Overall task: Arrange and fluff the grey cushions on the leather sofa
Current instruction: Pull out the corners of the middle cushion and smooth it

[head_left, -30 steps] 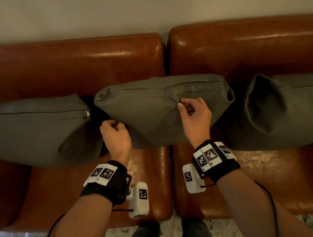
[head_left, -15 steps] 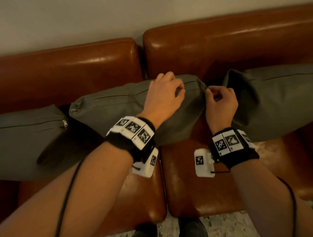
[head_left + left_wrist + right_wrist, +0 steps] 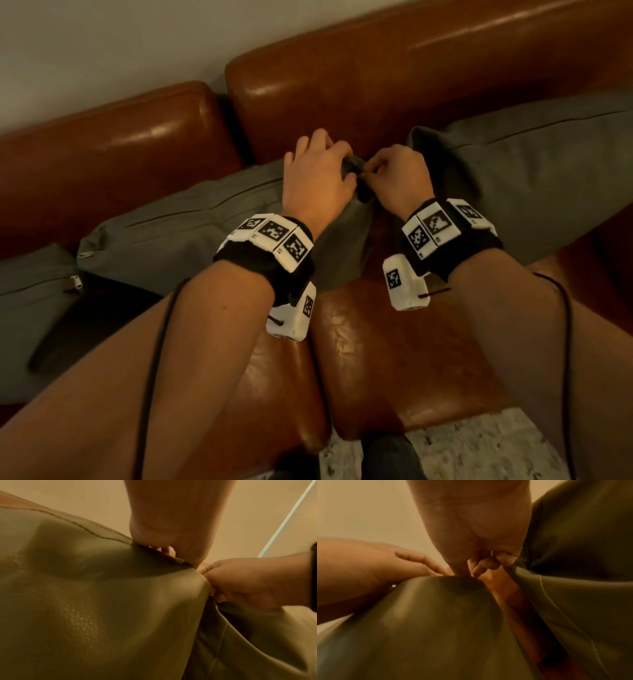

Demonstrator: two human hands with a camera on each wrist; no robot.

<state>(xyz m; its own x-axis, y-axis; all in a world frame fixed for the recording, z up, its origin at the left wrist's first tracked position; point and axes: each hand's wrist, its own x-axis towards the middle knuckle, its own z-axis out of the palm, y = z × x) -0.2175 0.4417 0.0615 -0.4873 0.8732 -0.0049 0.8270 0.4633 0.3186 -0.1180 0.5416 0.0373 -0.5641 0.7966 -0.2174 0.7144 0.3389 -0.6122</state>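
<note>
- Left hand (image 3: 317, 180) and right hand (image 3: 399, 176) both pinch the middle grey cushion (image 3: 191, 226) at its upper right corner.
- Its long axis stretches leftward from both hands along the leather sofa (image 3: 394, 342).

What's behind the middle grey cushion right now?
Behind the middle cushion the brown leather backrest shows above its top edge. The left hand and right hand pinch its right corner, covering the spot behind it; the lower backrest is hidden too.
</note>
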